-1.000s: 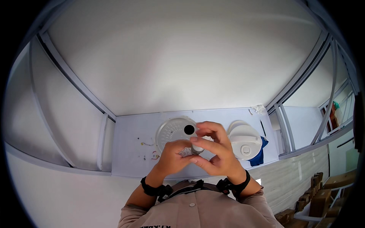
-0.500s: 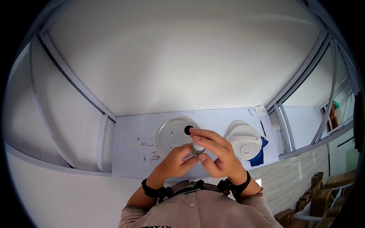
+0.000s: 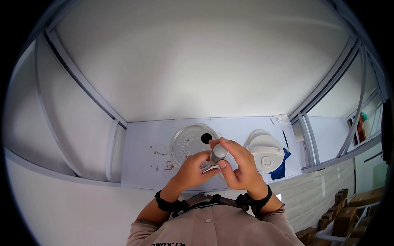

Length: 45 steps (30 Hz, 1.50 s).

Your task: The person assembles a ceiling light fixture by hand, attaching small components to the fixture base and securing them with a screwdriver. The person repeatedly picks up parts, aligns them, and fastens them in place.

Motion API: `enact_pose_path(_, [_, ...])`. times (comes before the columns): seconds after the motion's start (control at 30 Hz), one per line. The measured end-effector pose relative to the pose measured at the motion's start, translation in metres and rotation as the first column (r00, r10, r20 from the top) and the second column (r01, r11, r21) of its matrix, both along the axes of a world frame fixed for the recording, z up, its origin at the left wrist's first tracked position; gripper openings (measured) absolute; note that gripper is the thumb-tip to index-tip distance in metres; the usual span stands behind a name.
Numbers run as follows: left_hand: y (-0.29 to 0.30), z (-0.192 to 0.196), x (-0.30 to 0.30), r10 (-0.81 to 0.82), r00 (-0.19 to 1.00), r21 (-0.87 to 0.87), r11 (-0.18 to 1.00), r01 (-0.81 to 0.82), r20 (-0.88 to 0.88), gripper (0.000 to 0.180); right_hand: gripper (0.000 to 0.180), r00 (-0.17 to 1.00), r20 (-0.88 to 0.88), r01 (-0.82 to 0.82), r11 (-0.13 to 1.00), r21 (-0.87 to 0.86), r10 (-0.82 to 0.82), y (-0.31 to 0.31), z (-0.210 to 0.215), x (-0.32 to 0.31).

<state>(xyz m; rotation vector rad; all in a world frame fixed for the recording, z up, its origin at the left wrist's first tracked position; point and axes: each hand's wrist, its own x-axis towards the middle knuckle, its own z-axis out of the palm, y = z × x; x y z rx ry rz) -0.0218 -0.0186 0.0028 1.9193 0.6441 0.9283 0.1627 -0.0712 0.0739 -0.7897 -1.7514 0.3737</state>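
Note:
Between both hands, in front of my body, is a small grey cylindrical part with a rounded, lighter end point(image 3: 220, 151). My left hand point(image 3: 194, 169) holds it from the left, its fingertips along the darker grey side. From the other side my right hand point(image 3: 241, 165) grips it, thumb below and fingers curled over the far edge. Beneath and beyond the hands lies a round pale cover point(image 3: 189, 139) with a raised pattern and a black round spot point(image 3: 206, 138); its near right part is hidden by the hands.
On the right of the white table point(image 3: 139, 135) sits a white appliance lid point(image 3: 266, 152) with a handle, partly over a blue cloth point(image 3: 280, 168). A dark pen-like stick point(image 3: 285, 139) and crumpled white paper point(image 3: 281, 119) lie behind it. Small wires point(image 3: 169, 165) and bits lie left.
The grey part has been tilted, so its rounded end now faces up toward me; before, a white end pointed away. My hands have turned with it, the right fingers drawing in.

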Motion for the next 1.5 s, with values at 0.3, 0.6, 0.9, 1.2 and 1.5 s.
enact_pose_path(0.3, [0.002,-0.018,-0.008,0.037,0.953,0.222,0.975,0.032,-0.300,0.024,0.062,0.994,0.029,0.105,0.993,0.051,-0.107,-0.001,0.010,-0.005])
enact_pose_path(0.6, [-0.003,-0.005,-0.005,0.073,0.935,0.191,0.982,-0.006,-0.348,0.019,0.069,0.995,-0.004,0.096,0.995,0.012,-0.096,-0.002,-0.001,-0.001])
enact_pose_path(0.9, [-0.002,-0.013,-0.002,0.144,0.919,0.289,0.957,-0.034,-0.367,0.015,0.077,0.986,0.085,0.137,0.989,0.059,-0.142,0.002,-0.006,0.002])
enact_pose_path(1.2, [-0.002,-0.011,0.001,0.143,0.931,0.267,0.962,-0.051,-0.337,0.016,0.084,0.991,-0.022,0.132,0.991,-0.018,-0.133,-0.003,-0.007,0.002])
enact_pose_path(1.5, [0.004,0.003,-0.013,0.147,0.943,0.231,0.970,-0.078,-0.298,0.011,0.081,0.965,-0.216,0.169,0.983,0.073,-0.149,-0.007,-0.014,0.013])
